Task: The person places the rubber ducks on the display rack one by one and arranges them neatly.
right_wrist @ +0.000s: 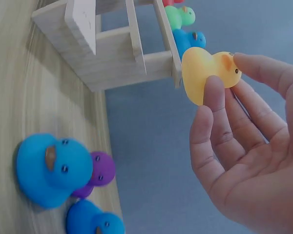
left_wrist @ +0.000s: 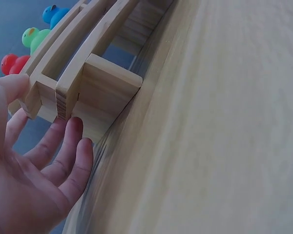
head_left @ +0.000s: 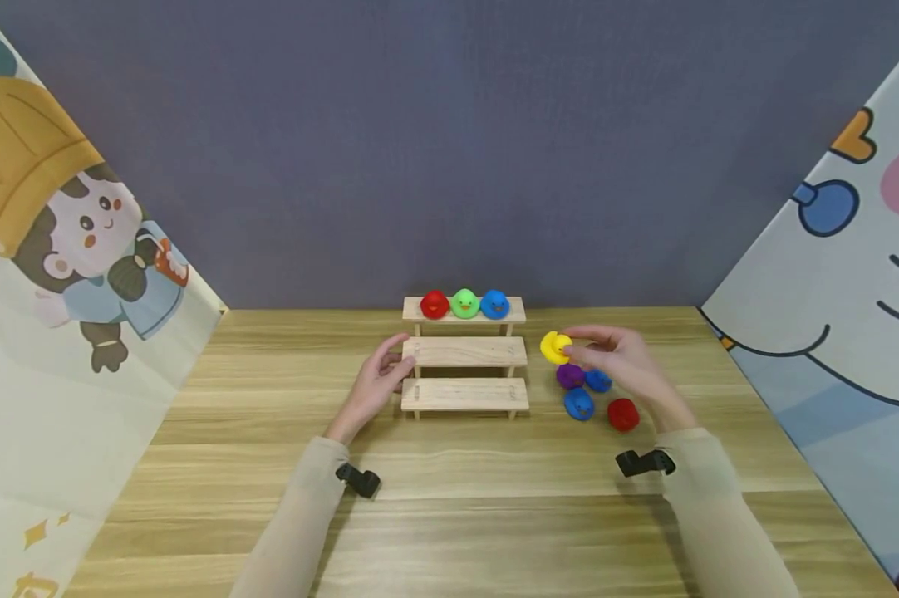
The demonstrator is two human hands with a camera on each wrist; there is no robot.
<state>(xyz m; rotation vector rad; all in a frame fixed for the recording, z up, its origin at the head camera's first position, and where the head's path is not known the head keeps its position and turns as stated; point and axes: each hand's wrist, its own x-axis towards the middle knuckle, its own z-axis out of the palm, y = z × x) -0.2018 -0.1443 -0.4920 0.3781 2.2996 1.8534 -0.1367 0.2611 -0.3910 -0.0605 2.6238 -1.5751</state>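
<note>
My right hand (head_left: 620,359) pinches a yellow rubber duck (head_left: 554,347) between thumb and fingertips, raised just right of a three-tier wooden stand (head_left: 464,394). In the right wrist view the yellow duck (right_wrist: 198,73) appears close to the top tier's end. At the stand's left end, my left hand (head_left: 375,384) touches the middle tier with loosely bent, spread fingers. Its thumb (left_wrist: 12,87) lies against the wood in the left wrist view. Along the top tier sit a red duck (head_left: 434,305), a green duck (head_left: 465,304) and a blue duck (head_left: 495,305), side by side.
Below my right hand, a purple duck (head_left: 570,376), two blue ducks (head_left: 579,404) and a red duck (head_left: 624,414) lie on the wood-grain table (head_left: 449,515). A dark blue-grey backdrop (head_left: 449,149) rises behind the stand. Cartoon-printed panels flank both sides.
</note>
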